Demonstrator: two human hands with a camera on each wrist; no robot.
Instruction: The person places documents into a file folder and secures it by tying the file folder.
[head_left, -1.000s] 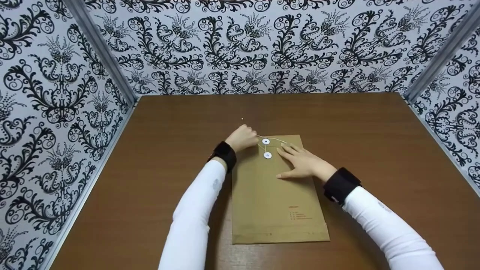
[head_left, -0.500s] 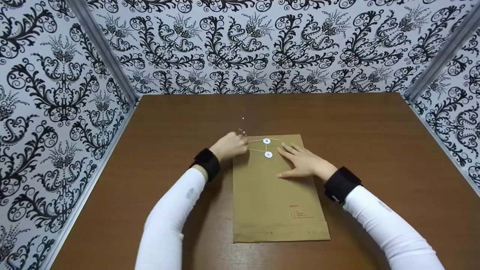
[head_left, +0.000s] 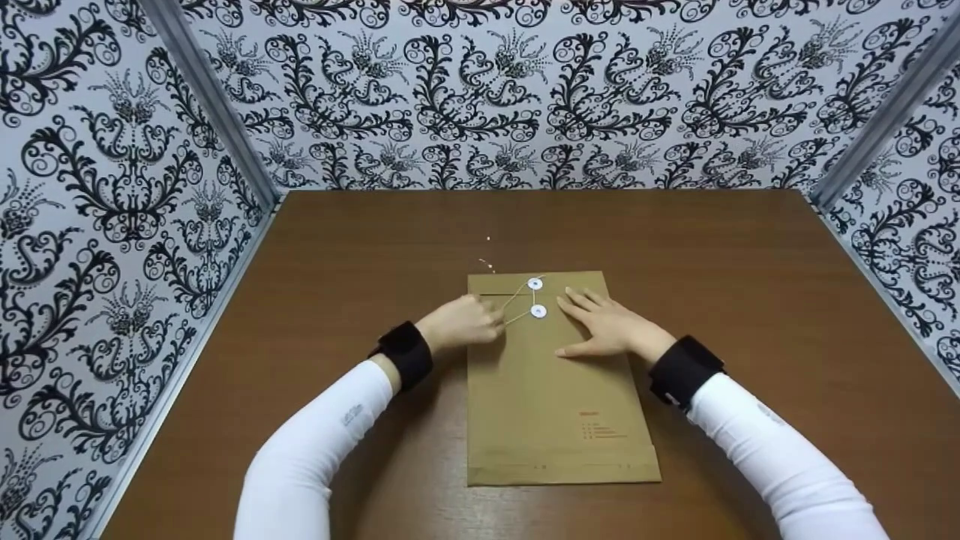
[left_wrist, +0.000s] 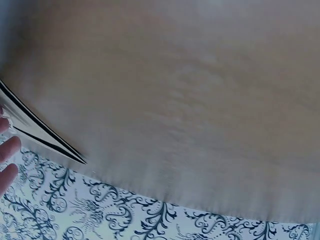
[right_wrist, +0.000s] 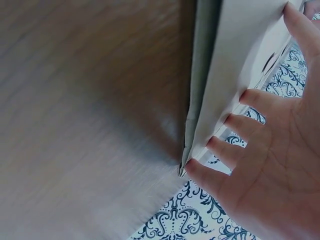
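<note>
A brown paper string-tie envelope (head_left: pixel 555 397) lies flat, its top end away from me. Two white discs, an upper one (head_left: pixel 535 283) and a lower one (head_left: pixel 538 310), sit near that end with pale string (head_left: pixel 516 298) running between them. From both discs the string stretches left to my left hand (head_left: pixel 465 322), whose curled fingers pinch it over the envelope's left edge. My right hand (head_left: pixel 604 326) rests spread on the upper right of the envelope. In the right wrist view the fingertips of that hand (right_wrist: pixel 265 150) press on the paper.
The envelope lies on a brown wooden table (head_left: pixel 360 240). Small whitish specks (head_left: pixel 488 265) show just beyond its top edge. Black-and-white patterned walls (head_left: pixel 480 90) stand behind and at both sides, with grey metal posts (head_left: pixel 217 112) at the corners.
My left hand has moved from the envelope's top edge leftward and then down toward me, drawing the string round with it. The right hand has stayed in place.
</note>
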